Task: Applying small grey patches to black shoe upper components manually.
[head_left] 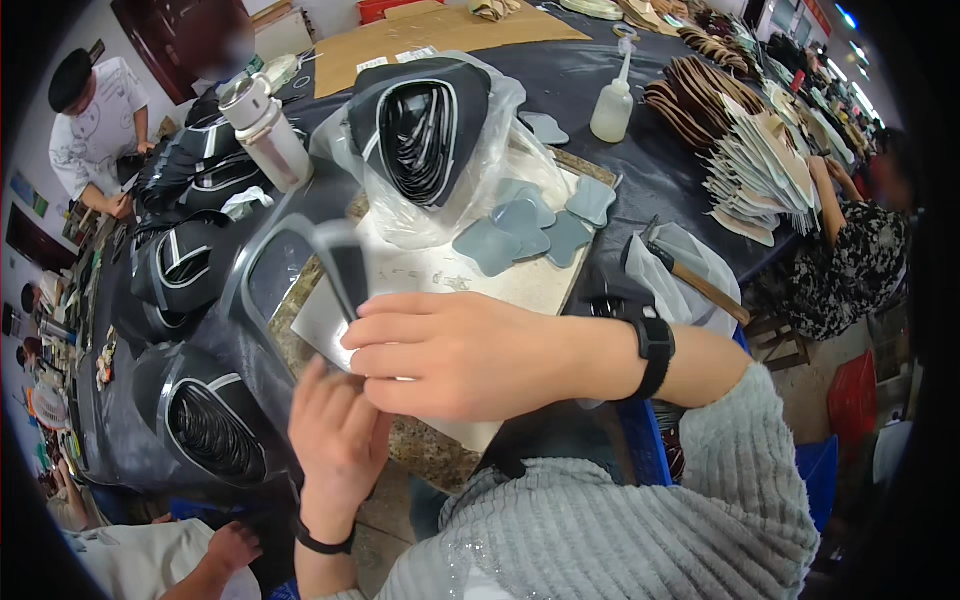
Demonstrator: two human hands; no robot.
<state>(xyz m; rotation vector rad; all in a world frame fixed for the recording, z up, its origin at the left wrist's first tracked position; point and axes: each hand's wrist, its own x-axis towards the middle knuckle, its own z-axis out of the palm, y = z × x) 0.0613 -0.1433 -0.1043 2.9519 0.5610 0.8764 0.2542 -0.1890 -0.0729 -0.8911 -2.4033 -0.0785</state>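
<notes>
My right hand (455, 350), with a black band on its wrist, reaches across to the left and pinches a grey and black cut shoe-upper piece (300, 275) that curves up over the work slab (440, 270). My left hand (335, 440) comes up from below and grips the same piece at its lower edge, just under my right hand. Both hands are over the near left corner of the pale stone slab. Several grey-blue cut patches (525, 225) lie spread on the slab beyond my hands.
A clear bag of black and white pieces (425, 130) stands behind the slab, next to a white cylinder container (268, 130). A squeeze bottle (612, 105), a hammer (690, 270) and stacks of brown and pale cut pieces (745, 140) lie right. Other people work at left, right and below.
</notes>
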